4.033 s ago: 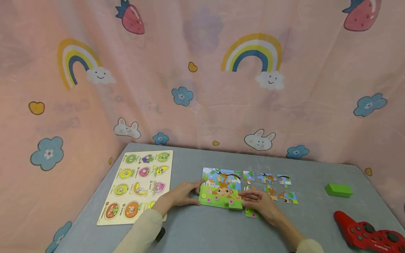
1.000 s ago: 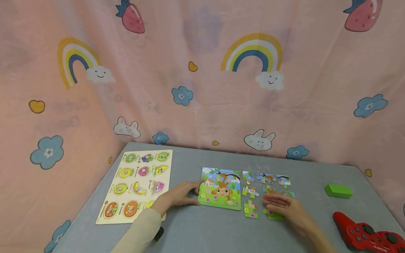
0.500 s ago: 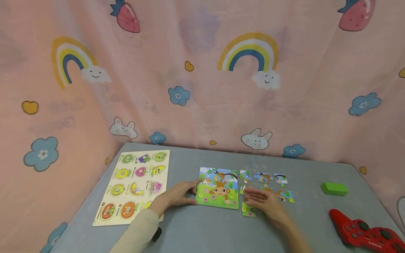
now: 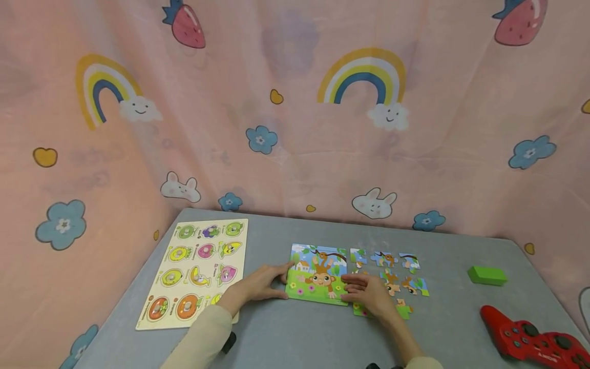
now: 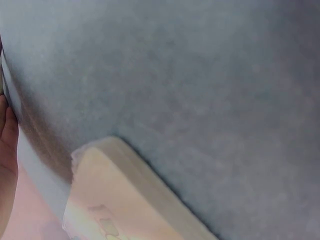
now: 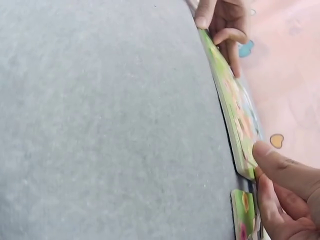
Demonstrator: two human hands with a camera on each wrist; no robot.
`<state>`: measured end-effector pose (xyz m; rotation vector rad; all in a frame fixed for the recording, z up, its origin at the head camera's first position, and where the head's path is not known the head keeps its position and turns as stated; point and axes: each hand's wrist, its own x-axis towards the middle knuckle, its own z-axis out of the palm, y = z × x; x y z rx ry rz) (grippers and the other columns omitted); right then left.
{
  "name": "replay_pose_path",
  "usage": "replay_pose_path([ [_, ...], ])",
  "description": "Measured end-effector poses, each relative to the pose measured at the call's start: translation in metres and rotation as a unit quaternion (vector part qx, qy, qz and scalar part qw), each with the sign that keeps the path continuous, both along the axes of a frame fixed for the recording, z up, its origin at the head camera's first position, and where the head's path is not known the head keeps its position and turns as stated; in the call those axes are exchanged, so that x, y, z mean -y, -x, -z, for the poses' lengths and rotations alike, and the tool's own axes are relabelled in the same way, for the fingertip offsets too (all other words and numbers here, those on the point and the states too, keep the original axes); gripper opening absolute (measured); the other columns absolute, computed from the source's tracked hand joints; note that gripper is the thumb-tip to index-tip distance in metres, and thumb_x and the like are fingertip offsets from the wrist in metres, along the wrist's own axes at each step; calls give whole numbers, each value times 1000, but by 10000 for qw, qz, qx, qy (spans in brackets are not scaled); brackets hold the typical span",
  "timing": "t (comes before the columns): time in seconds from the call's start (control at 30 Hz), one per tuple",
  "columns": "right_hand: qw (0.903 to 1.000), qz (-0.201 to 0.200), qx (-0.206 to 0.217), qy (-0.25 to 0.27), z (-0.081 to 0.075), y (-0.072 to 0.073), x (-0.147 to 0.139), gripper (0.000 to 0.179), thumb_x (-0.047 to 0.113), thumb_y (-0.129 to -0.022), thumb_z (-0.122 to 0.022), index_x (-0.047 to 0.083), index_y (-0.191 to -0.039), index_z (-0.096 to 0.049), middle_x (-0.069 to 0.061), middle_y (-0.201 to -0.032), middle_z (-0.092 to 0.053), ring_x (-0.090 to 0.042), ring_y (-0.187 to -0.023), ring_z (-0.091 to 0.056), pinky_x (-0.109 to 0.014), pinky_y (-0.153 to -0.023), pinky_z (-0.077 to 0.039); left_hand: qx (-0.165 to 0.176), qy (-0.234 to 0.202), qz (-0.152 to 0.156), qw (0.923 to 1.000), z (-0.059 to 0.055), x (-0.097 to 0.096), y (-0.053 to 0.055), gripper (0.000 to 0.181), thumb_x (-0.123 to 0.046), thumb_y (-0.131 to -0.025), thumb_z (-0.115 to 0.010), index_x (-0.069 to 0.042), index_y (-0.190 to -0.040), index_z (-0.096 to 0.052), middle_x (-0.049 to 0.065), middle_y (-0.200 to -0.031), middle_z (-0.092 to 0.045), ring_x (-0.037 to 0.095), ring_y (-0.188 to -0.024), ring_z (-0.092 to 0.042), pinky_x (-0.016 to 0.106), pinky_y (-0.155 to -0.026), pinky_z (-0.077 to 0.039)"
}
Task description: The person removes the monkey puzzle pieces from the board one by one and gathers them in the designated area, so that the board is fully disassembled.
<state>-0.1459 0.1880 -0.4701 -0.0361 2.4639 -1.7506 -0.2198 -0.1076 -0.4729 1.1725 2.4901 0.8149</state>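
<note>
A square monkey jigsaw puzzle (image 4: 318, 274) lies flat on the grey table. My left hand (image 4: 260, 284) grips its left side, thumb by the front corner and fingers further back. At the front right corner, my right hand (image 4: 369, 293) pinches the puzzle's edge; in the right wrist view the thumb (image 6: 275, 160) lies over the corner and the other fingers curl beside it. Loose jigsaw pieces (image 4: 409, 284) are spread to the right in rough rows, some partly hidden by the right hand. A green flowered piece (image 6: 243, 212) lies right beside that corner.
A cream fruit knob puzzle board (image 4: 195, 274) lies to the left, under the left forearm in the head view. A green block (image 4: 487, 275) and a red game controller (image 4: 534, 335) sit at the right. A pink patterned curtain (image 4: 295, 169) hangs behind the table.
My right hand moved a green piece from the puzzle's corner to the bottom row of loose pieces, let go, and came back left to the corner. The left hand kept its place.
</note>
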Motion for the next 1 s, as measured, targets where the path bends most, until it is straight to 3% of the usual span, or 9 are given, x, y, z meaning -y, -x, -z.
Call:
replay_pose_path([
  [0.23,9941,431,-224,-974,-1,3,14,36,-7,-66,-82,-6,-101,-71,-10,-88,-70,-17,-76,-63,-25,-65,-53,67,-16,-19,10000,-2,0,0,80,-23,-84,-75,3,-146,-33,-7,-85,-59,6,-91,-50,34,-99,-41],
  [0.47,9866,510,-679,-1395,-1,2,21,35,-5,-61,-85,2,-94,-74,-8,-91,-71,-24,-84,-68,-30,-71,-55,-10,5,16,10000,-1,1,0,80,-24,-84,-75,3,-146,-33,-9,-86,-60,5,-91,-51,33,-98,-41],
  [0.57,9884,391,-819,-1215,0,3,23,37,-5,-60,-86,1,-94,-73,-11,-95,-71,-29,-90,-69,-30,-76,-55,-9,7,17,10000,-1,0,0,80,-24,-84,-75,3,-146,-33,-9,-85,-59,5,-92,-50,34,-100,-41],
  [0.77,9925,86,-855,-865,3,6,22,38,-3,-62,-86,-2,-97,-72,-15,-96,-70,-28,-87,-69,-29,-73,-56,38,-44,3,10000,-2,0,0,80,-21,-83,-76,3,-146,-33,-7,-86,-59,6,-91,-51,34,-100,-41],
  [0.87,9963,-5,-609,-610,5,8,18,38,1,-66,-85,-2,-101,-72,-17,-101,-69,-27,-91,-68,-27,-74,-55,-19,-19,8,10000,-1,0,0,80,-22,-83,-76,2,-146,-33,-8,-85,-59,5,-91,-50,34,-99,-41],
  [1.0,9998,-140,-100,119,8,9,10,42,8,-75,-82,-4,-112,-68,-19,-113,-67,-29,-104,-64,-26,-79,-54,-92,1,29,10000,1,1,1,80,-23,-83,-76,3,-146,-34,-8,-85,-59,5,-90,-50,33,-99,-42],
])
